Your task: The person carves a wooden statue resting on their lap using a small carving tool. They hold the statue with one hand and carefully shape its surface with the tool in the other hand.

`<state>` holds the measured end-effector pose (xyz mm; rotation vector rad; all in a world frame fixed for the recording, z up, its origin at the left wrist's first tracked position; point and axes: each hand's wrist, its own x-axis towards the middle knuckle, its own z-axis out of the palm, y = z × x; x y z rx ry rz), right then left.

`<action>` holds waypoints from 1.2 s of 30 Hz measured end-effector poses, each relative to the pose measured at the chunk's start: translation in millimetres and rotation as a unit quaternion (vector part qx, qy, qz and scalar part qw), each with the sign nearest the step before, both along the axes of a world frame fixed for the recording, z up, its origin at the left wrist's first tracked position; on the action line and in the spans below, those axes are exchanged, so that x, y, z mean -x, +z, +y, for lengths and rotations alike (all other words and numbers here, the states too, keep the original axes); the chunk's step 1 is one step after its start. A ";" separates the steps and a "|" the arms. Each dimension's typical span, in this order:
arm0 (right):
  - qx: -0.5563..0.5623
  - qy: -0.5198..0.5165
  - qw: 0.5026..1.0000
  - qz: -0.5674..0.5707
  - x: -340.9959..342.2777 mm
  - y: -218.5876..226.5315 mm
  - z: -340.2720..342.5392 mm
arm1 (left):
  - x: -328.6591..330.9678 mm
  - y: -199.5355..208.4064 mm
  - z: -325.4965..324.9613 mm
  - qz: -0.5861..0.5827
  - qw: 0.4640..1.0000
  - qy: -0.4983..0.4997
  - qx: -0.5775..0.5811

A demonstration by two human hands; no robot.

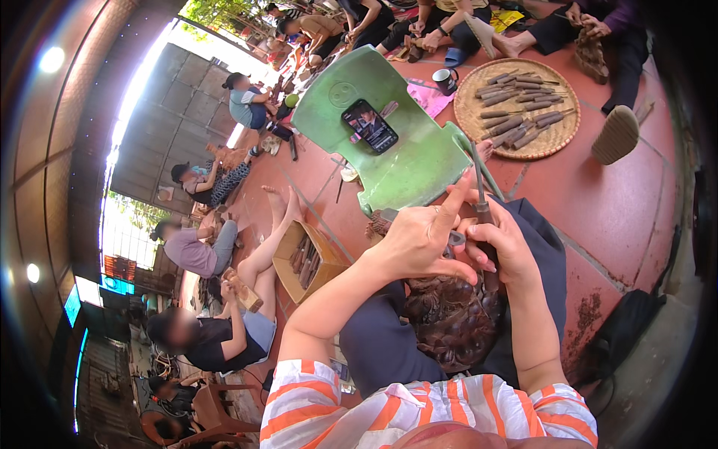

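My left hand (422, 238) is above my lap, index finger stretched toward the right hand and thumb apart. Its other fingers seem curled round a grey rod-like tool, whose round end (456, 238) shows by the palm. Close beside it, my right hand (505, 236) grips a carving chisel (479, 173), metal shaft pointing up and handle running down through the fingers. A dark brown, glossy wood carving (456, 322) with rounded relief rests between my thighs, below both hands. The hands partly hide its far end.
Ahead stands a green plastic chair (404, 176) with a phone (369, 126) on its seat. A round woven tray (465, 93) of wooden-handled tools and a dark mug (445, 81) lie beyond. Left, a cardboard box (329, 266) holds more tools. Several people sit working on the tiled floor.
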<state>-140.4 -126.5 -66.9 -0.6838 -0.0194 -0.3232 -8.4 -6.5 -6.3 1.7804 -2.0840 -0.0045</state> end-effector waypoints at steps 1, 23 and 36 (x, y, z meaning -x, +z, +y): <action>0.006 -0.011 1.000 0.011 0.9 4.9 1.6 | -0.2 0.1 0.4 -0.001 1.000 0.002 0.002; 0.061 -0.193 0.979 -0.013 -11.2 -14.9 -5.6 | -7.2 -3.6 -8.9 0.028 0.989 0.132 0.058; 0.123 -0.217 0.968 -0.037 -9.9 -12.1 -3.1 | -12.7 -4.8 -8.1 0.105 0.982 0.149 0.055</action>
